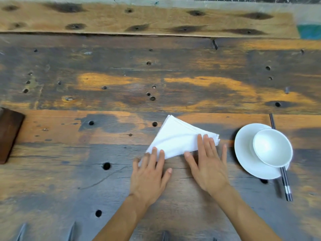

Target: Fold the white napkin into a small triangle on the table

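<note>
A white napkin [175, 138], folded into a triangle, lies on the wooden surface [121, 80] near its front edge. Both hands, left [149, 176] and right [208, 164], press flat and open on its lower corners, gripping nothing.

A worn plank table [121, 80] is filling the whole view — dark grey boards streaked with orange patches and dotted with round holes. A paler, knotted board [147, 20] is running along the far edge. Soft, even light is lying across the wood — no hard shadows showing.
</note>
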A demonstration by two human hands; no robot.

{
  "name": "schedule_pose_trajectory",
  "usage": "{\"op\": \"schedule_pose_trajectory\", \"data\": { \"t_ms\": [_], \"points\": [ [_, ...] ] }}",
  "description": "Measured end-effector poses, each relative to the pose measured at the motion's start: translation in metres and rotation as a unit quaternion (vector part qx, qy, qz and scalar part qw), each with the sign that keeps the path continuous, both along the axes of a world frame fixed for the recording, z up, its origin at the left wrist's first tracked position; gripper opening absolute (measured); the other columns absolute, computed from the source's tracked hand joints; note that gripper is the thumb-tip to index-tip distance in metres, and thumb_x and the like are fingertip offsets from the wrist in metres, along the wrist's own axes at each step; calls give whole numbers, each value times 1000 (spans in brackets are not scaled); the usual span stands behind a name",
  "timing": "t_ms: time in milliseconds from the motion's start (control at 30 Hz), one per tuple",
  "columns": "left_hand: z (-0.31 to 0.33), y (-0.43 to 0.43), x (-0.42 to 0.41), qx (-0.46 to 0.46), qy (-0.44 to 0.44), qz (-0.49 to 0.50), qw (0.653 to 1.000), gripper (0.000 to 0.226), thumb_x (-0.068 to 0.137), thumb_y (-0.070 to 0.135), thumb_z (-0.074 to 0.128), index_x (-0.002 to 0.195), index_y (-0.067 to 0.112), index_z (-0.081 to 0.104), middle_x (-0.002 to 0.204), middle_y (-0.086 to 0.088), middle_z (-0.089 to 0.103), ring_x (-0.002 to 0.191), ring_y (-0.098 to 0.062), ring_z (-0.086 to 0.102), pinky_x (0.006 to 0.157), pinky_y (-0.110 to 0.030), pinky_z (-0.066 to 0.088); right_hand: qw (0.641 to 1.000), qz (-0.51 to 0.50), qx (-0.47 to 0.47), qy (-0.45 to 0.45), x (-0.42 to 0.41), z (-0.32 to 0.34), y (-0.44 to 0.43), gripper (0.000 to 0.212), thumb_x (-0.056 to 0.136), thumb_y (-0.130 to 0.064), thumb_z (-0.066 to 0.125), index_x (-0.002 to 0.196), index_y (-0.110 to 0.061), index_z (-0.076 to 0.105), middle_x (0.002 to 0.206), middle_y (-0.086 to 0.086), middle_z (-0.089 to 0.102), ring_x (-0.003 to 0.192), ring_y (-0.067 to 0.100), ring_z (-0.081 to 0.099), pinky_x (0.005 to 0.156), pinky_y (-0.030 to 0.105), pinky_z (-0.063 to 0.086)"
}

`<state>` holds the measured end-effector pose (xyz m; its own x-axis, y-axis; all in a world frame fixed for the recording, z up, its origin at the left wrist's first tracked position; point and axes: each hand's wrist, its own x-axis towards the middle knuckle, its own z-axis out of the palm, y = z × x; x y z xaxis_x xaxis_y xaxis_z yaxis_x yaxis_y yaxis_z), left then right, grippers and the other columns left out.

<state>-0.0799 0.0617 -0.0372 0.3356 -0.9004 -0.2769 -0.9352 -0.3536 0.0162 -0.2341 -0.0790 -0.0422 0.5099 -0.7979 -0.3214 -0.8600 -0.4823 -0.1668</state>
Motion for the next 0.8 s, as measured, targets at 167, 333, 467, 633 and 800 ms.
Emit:
{"op": "schedule_pose_trajectory", "data": {
  "t_ms": [167,333,467,633,800],
  "points": [
    [4,25,-93,-25,34,-87,995,66,89,59,47,137,19,67,136,-3,68,105,-26,61,91,-48,37,994,73,19,76,14,5,-47,73,106,-47,24,161,-7,-2,170,14,-5,157,26,-5,123,45,-7],
    [13,8,-149,-19,99,-62,993,56,84,48,56,131,21,71,131,-1,70,98,-25,70,80,-43,56,983,166,60,48,-6,7,-63,71,108,-37,27,160,-8,-12,168,11,-18,156,25,-12,125,37,0],
    [11,-4,-162,-30,68,-52,996,55,85,43,55,133,19,70,131,-2,70,99,-26,69,85,-46,38,979,188,64,37,-18,6,-71,70,108,-34,28,160,-7,-11,168,11,-18,156,25,-13,126,38,3],
    [14,-9,-169,28,119,-49,991,54,87,44,53,133,20,69,130,-3,69,98,-25,69,83,-44,48,980,184,72,9,-27,-1,-75,69,108,-33,27,160,-10,-12,168,6,-21,155,22,-16,125,37,-3],
    [34,-26,-158,2,149,-27,989,46,91,48,47,121,26,74,115,2,70,90,-19,66,75,-37,52,981,177,81,-26,-27,11,-77,70,108,-33,31,160,-10,-10,168,6,-19,156,23,-15,126,39,0]
  ]
}}
